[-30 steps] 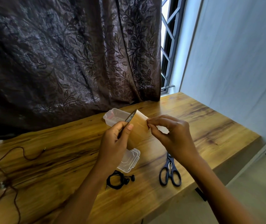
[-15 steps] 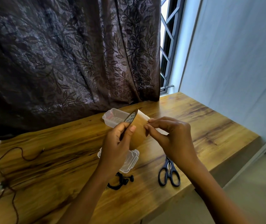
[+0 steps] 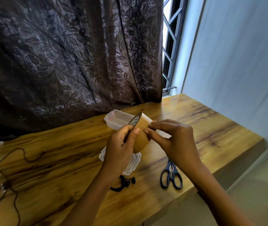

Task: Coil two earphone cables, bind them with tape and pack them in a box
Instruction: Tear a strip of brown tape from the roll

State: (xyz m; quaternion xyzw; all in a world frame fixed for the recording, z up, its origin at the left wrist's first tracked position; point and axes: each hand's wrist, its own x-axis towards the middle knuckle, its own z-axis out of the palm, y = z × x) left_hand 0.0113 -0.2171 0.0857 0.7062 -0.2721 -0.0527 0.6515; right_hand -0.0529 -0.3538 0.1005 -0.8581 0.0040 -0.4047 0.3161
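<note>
Brown tape roll (image 3: 141, 138) gripped in left hand (image 3: 119, 150); right hand (image 3: 177, 144) fingers pinch its edge. Black earphone coil (image 3: 123, 185) on tabletop (image 3: 198, 121).

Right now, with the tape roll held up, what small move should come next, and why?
Probably peel a strip off the roll. The left hand grips it, the right hand pinches at its edge, and I see no free strip yet.

Two hands (image 3: 120, 144) (image 3: 176, 142), one tape roll (image 3: 142, 135), one clear box (image 3: 113, 115), one lid (image 3: 134, 165), one pair of scissors (image 3: 171, 175), two earphone cables (image 3: 122, 185) (image 3: 7, 185).
</note>
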